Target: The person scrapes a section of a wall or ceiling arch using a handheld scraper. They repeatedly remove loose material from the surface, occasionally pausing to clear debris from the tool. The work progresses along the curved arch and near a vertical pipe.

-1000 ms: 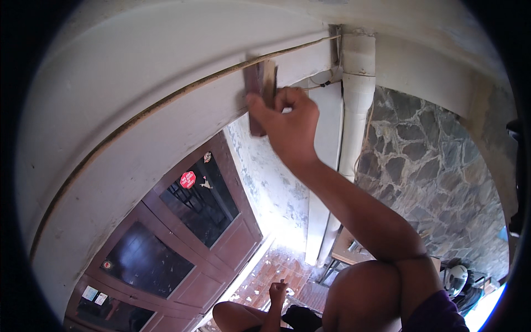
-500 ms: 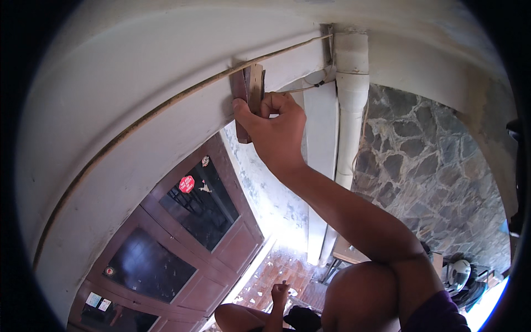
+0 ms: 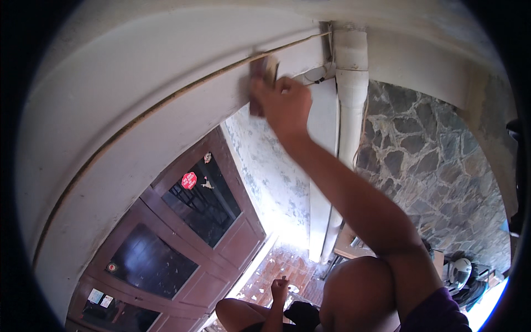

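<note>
High on the white beam (image 3: 182, 119), my right hand (image 3: 290, 105) grips a sanding block (image 3: 258, 105), a piece of wood faced with a dark reddish-brown sheet. Motion blurs the block; its reddish face lies against the beam, just under a thin brown cable (image 3: 166, 99) that runs along it. Far lower, near my knees, my left hand (image 3: 280, 290) is closed. Whether it holds anything small is too hard to make out.
A white drainpipe (image 3: 351, 94) drops beside the beam's right end, with the stone wall (image 3: 409, 144) behind it. Brown glazed doors (image 3: 182, 238) stand below left. Pale flakes dot the tiled floor (image 3: 268, 276). A helmet (image 3: 459, 271) sits at lower right.
My right hand and the sanding block have slid right and upward along the beam, closer to the drainpipe. My left hand stays low and closed.
</note>
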The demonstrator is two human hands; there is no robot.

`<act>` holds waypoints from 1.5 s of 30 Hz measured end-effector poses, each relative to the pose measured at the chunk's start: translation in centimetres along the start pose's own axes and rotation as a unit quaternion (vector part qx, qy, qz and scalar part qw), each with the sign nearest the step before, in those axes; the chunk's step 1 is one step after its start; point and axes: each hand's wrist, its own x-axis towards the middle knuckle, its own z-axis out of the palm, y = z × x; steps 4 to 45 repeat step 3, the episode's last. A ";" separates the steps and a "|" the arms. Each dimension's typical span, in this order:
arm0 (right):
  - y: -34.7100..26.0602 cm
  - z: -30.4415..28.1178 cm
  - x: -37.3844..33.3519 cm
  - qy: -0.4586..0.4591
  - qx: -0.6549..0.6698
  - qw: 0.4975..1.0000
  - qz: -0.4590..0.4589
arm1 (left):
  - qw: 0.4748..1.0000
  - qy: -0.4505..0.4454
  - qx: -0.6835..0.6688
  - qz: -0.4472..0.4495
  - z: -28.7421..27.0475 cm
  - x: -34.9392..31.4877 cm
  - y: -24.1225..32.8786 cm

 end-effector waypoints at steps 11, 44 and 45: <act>0.3 0.3 0.1 -0.009 -0.012 1.000 -0.012 | 1.000 0.019 -0.020 0.009 0.5 0.1 -0.2; 0.3 0.3 0.1 -0.009 -0.012 1.000 -0.012 | 1.000 0.019 -0.020 0.009 0.5 0.1 -0.2; 0.3 0.3 0.1 -0.009 -0.012 1.000 -0.012 | 1.000 0.019 -0.020 0.009 0.5 0.1 -0.2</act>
